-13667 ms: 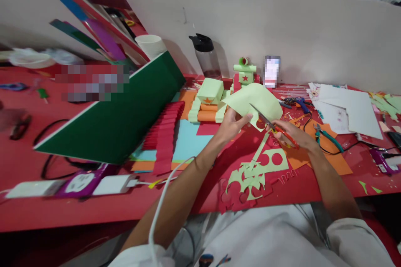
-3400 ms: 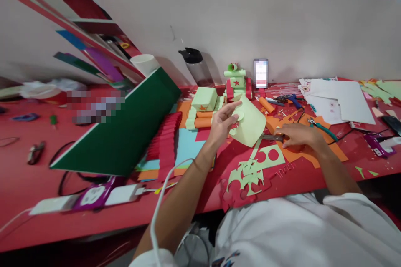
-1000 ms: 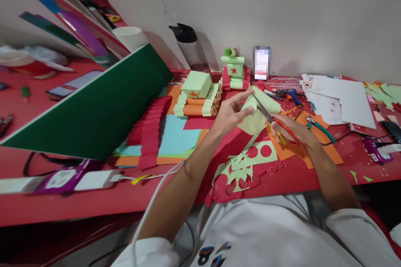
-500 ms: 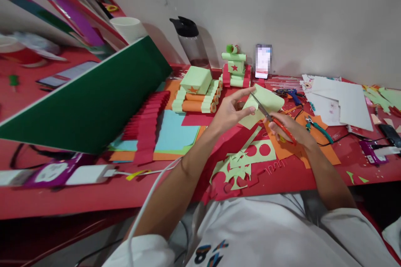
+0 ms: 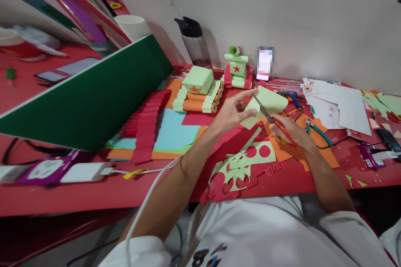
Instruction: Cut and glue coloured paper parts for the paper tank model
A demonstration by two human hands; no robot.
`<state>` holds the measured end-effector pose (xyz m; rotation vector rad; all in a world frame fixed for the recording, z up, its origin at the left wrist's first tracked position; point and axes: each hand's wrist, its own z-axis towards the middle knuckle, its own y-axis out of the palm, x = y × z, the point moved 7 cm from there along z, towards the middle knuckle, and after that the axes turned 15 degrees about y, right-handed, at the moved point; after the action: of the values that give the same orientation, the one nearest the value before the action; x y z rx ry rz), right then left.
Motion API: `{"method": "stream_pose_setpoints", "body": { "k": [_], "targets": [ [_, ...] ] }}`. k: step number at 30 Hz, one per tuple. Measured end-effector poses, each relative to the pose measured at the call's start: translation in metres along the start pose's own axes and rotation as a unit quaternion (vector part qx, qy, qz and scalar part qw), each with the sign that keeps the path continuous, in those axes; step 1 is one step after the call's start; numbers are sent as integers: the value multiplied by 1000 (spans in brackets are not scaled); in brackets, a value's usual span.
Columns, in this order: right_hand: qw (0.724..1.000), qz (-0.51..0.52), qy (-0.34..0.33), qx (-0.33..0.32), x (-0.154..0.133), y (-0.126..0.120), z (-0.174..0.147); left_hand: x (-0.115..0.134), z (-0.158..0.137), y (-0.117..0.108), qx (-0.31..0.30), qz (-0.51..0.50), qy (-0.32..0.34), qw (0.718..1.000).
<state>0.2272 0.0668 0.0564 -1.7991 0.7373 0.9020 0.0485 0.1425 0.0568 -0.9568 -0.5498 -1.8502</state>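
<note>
My left hand pinches the left edge of a pale green sheet of paper, which curls over at its right side. My right hand is wrapped round the handles of red-handled scissors. The scissor blades lie across the sheet and point up and left, close to my left fingertips. Below my hands lie pale green paper scraps with round holes, among red offcuts. Orange paper sits under my right hand.
Behind my left hand are a green-and-orange paper model and a smaller green-and-red one. A phone leans on the wall. Pliers and a blue glue gun lie right. A green board and a bottle stand left.
The view has shifted very slightly. Both hands keep their hold on the sheet and the scissors, with hardly any visible movement.
</note>
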Motion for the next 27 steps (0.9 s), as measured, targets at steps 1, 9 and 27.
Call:
{"method": "stream_pose_setpoints", "body": {
  "k": [1, 9, 27],
  "targets": [
    [1000, -4, 1, 1, 1, 0, 1, 0, 0, 0, -1, 0, 0, 1000],
    [1000, -9, 1, 4, 3, 0, 1, -1, 0, 1, -13, -5, -8, 1000],
    [1000, -24, 12, 3, -5, 1, -3, 0, 1, -1, -29, 4, 1, 1000]
  ]
}}
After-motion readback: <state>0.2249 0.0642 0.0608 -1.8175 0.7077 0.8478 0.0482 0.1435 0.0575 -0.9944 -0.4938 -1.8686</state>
